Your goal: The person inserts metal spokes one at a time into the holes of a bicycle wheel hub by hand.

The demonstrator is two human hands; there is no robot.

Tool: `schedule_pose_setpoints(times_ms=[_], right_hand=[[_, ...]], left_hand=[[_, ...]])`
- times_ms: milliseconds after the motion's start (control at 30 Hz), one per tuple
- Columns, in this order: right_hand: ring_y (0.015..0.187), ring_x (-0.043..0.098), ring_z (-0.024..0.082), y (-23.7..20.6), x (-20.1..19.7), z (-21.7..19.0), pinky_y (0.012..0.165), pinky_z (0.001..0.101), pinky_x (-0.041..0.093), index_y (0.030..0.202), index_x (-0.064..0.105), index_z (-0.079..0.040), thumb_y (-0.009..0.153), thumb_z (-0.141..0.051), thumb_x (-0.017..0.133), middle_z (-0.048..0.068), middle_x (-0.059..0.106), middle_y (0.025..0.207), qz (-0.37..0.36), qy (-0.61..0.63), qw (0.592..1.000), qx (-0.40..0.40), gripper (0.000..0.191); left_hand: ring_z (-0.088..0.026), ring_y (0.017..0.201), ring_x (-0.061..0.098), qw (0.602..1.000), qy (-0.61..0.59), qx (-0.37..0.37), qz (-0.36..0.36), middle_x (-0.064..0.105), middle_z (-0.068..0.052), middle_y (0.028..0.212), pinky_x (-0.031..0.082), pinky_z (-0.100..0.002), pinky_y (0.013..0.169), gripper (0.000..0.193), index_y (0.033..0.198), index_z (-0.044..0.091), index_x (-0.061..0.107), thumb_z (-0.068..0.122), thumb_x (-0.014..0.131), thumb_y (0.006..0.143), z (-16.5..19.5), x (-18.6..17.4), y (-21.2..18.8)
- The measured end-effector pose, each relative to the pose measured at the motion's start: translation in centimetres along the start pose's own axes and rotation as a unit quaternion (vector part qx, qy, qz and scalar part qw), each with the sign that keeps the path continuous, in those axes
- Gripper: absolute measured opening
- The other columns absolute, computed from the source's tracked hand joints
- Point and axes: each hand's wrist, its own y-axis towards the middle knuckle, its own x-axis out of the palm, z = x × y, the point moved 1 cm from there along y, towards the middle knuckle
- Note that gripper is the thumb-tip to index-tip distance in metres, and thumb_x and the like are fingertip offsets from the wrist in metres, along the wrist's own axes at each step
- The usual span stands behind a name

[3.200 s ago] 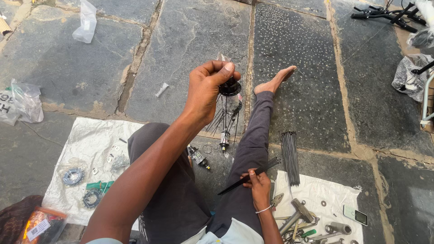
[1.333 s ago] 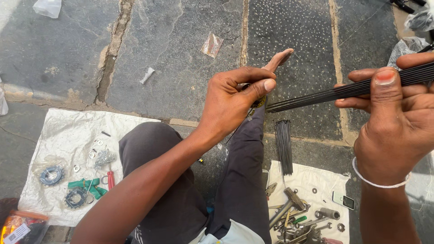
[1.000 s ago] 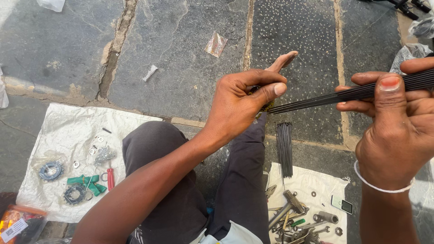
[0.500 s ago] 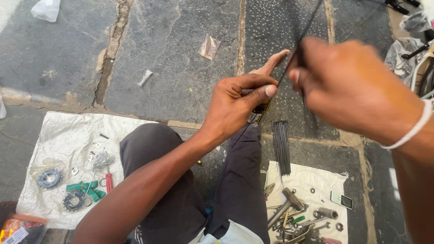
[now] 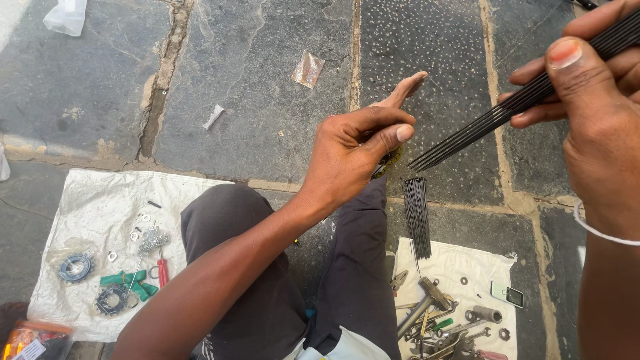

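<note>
Spokes bundle [image 5: 527,100] pinched under right hand [image 5: 600,127] thumb.

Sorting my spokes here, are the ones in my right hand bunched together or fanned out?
Bunched. The spokes run as one tight bundle under the right hand thumb, tips level near the left hand.

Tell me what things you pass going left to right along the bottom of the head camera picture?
Cog → green-handled tool → red-handled screwdriver → dark trouser leg → hammer → loose bundle of spokes → metal sleeve → right forearm.
</note>
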Motion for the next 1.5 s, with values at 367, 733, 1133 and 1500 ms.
schedule_pose_setpoints(times_ms=[367, 733, 1133, 1500], right_hand=[[0.097, 0.076, 0.024, 1.2, 1.9, -1.7, 0.076, 0.0269, 0.062, 0.124, 0.049, 0.006, 0.121, -0.004, 0.054, 0.017, 0.066, 0.099, 0.021, 0.025, 0.999, -0.002, 0.011], [0.071, 0.072, 0.025, 3.7, 2.6, -4.2, 0.058, 0.0343, 0.061, 0.107, 0.062, -0.001, 0.106, -0.011, 0.061, 0.013, 0.069, 0.082, -0.266, -0.245, 0.931, 0.046, 0.010], [0.102, 0.077, 0.024, 1.2, 1.4, -1.4, 0.080, 0.0282, 0.067, 0.127, 0.048, 0.008, 0.124, -0.003, 0.049, 0.018, 0.068, 0.103, 0.029, 0.036, 0.997, -0.067, 0.011], [0.096, 0.076, 0.023, 1.9, 3.0, -1.6, 0.075, 0.0271, 0.064, 0.118, 0.048, 0.010, 0.120, 0.009, 0.053, 0.019, 0.066, 0.098, 0.004, 0.022, 0.994, -0.104, 0.006]], left_hand=[[-0.011, 0.088, 0.075, 1.000, 0.027, -0.011, -0.006, 0.079, -0.004, 0.096, 0.064, -0.032, 0.078, 0.015, 0.108, 0.012, 0.079, 0.021, 0.076, 0.095, 0.8, 0.1, -0.1], [-0.010, 0.091, 0.075, 0.999, 0.027, -0.017, -0.004, 0.080, -0.003, 0.097, 0.065, -0.032, 0.081, 0.016, 0.110, 0.013, 0.079, 0.021, 0.074, 0.097, 0.4, 0.3, -0.1], [-0.008, 0.079, 0.072, 0.997, 0.018, -0.070, 0.006, 0.079, -0.001, 0.091, 0.062, -0.029, 0.068, 0.020, 0.112, 0.016, 0.078, 0.026, 0.071, 0.097, 0.1, 0.3, 0.1], [-0.010, 0.082, 0.074, 0.998, 0.010, -0.066, -0.012, 0.080, -0.002, 0.093, 0.063, -0.032, 0.072, 0.019, 0.112, 0.015, 0.078, 0.025, 0.069, 0.098, 0.3, 0.3, -0.2]])
